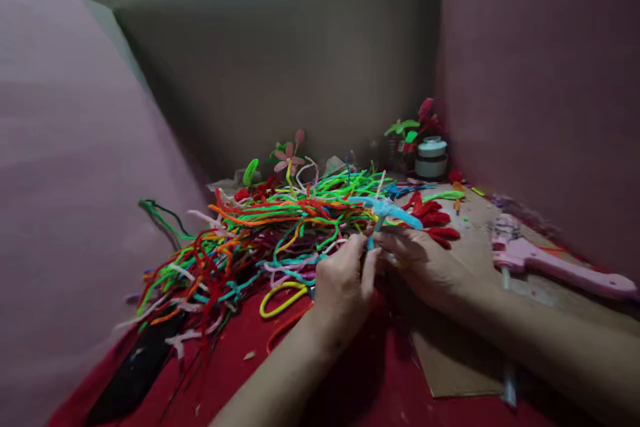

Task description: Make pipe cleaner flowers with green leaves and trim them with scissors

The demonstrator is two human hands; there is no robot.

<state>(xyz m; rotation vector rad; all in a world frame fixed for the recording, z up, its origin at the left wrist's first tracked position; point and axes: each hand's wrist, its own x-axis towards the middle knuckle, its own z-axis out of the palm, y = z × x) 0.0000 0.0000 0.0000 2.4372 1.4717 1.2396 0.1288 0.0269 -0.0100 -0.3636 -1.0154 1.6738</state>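
Observation:
Near the middle of the view, my left hand [345,280] and my right hand [413,260] meet around the stem of a light blue fuzzy flower [387,210]. The flower's petals spread out above my fingers. Both hands are closed, with the fingertips pinching the stem. Just behind and to the left lies a big tangled pile of coloured pipe cleaners [300,210]. Red fuzzy petals [430,213] lie behind my right hand.
A pink glue gun [565,267] rests on the cardboard [465,373] at right. A pale round container [431,157] and finished fuzzy flowers [289,159] stand at the back. A black flat object [135,373] lies on the red cloth [225,387] at front left.

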